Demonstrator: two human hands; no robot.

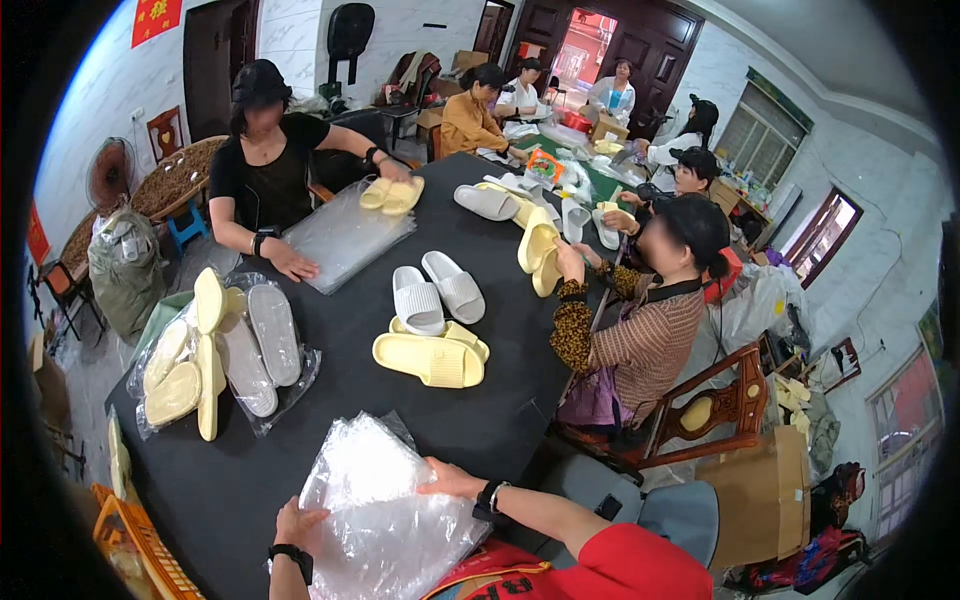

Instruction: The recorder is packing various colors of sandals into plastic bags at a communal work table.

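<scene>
White marbled walls (150, 75) enclose a long black-topped table (520, 420), with co-workers (270, 165) around it from 10 to 3 o'clock, a dark double door (650, 50) at 1 and a carved wooden chair (735, 390) at 4. Plastic-wrapped slide sandals (250, 360) lie between 8 and 9; loose yellow slides (430, 360) sit near center. At 7 o'clock, by the near edge, a stack of clear plastic bags (390, 515) is grasped at its left side by the left hand (298, 525), partly curled; the right hand (450, 478), half-closed, grips its upper right edge.
</scene>
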